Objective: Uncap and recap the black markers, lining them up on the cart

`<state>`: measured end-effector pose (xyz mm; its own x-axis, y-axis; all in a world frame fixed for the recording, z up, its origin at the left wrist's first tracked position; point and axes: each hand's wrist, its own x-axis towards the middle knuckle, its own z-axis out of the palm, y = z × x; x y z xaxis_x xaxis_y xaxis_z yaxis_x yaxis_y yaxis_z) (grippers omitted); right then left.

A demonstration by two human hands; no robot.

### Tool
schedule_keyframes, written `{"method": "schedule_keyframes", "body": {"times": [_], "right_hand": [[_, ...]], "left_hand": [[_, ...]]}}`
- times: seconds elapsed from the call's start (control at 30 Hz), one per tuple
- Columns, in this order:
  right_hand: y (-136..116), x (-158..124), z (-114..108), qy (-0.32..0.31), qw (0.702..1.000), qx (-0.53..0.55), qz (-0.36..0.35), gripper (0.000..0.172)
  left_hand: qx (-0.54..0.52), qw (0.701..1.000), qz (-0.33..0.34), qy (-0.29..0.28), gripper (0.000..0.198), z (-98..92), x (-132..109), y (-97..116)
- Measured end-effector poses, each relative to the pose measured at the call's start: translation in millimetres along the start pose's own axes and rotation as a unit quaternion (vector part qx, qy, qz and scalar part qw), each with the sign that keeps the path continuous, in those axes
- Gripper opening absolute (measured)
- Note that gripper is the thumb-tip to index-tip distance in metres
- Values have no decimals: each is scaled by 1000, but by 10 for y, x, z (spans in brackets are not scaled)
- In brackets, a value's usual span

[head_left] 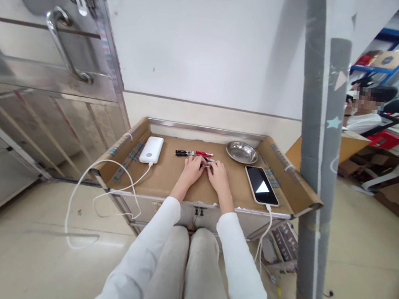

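Illegibly small blue writing (134, 153), hands (193, 169) near pens (183, 153)

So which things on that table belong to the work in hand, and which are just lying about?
Likely in the work:
- small dark item at the left hand and right hand, mostly hidden
- black pen-like item and red pen-like item, just beyond
- metal dish, perhaps

Probably just lying about:
- white power bank
- phone
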<state>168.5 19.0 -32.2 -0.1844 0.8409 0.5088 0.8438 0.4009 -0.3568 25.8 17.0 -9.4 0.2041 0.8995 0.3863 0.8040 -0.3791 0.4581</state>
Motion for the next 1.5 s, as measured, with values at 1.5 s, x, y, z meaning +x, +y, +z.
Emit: {"method": "schedule_keyframes", "body": {"times": [1.5], "right_hand": [[19, 9, 6, 27, 998, 55, -4, 19]], "left_hand": [[-256, 939, 44, 224, 21, -3, 10, 10]]}}
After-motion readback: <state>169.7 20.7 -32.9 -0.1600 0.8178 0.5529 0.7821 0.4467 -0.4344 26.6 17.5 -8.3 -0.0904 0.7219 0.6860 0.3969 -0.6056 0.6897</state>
